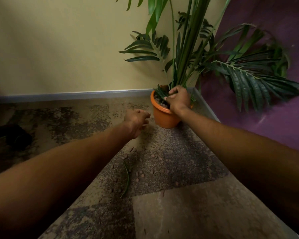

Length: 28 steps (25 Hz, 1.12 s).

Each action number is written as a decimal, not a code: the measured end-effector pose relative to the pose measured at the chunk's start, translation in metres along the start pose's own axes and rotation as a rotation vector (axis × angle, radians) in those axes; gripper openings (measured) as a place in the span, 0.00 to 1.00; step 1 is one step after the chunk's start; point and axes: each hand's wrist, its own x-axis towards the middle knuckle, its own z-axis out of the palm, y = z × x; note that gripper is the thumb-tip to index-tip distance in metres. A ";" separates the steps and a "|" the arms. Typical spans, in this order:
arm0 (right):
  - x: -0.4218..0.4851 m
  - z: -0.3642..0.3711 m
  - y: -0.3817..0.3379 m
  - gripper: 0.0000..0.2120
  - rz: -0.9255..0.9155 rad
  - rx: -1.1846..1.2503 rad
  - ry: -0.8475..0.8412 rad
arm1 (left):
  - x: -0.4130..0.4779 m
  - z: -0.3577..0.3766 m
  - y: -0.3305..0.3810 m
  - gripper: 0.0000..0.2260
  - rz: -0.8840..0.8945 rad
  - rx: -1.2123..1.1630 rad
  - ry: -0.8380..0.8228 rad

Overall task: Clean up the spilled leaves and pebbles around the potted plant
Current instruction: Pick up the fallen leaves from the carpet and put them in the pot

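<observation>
round orange plastic pot [163,118] upper-centre, in wall corner | right hand [178,99] over its rim, clutching dark green leaves [160,94] | left hand [136,120] beside pot, curled, contents unclear | brown clay pebbles [141,173] and thin green leaf [126,180] on carpet, centre

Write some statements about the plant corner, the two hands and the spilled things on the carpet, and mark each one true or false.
1. The right hand rests on top of the orange pot. True.
2. The left hand grips the pot's rim. False: it is beside the pot, apart from it.
3. Pebbles lie scattered on the carpet. True.
4. All fallen leaves are gone. False: a long leaf lies on the carpet.
5. The pot lies tipped over. False: it stands upright.
</observation>
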 end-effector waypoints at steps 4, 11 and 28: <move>0.010 0.011 0.008 0.11 -0.064 -0.258 0.021 | 0.003 -0.036 -0.030 0.04 0.027 0.240 -0.063; 0.009 0.025 0.018 0.08 -0.381 -0.645 0.084 | 0.010 -0.086 -0.061 0.06 0.080 0.634 -0.123; -0.024 0.005 0.010 0.13 -0.801 -0.905 -0.036 | -0.006 -0.088 -0.076 0.12 -0.157 1.128 -0.639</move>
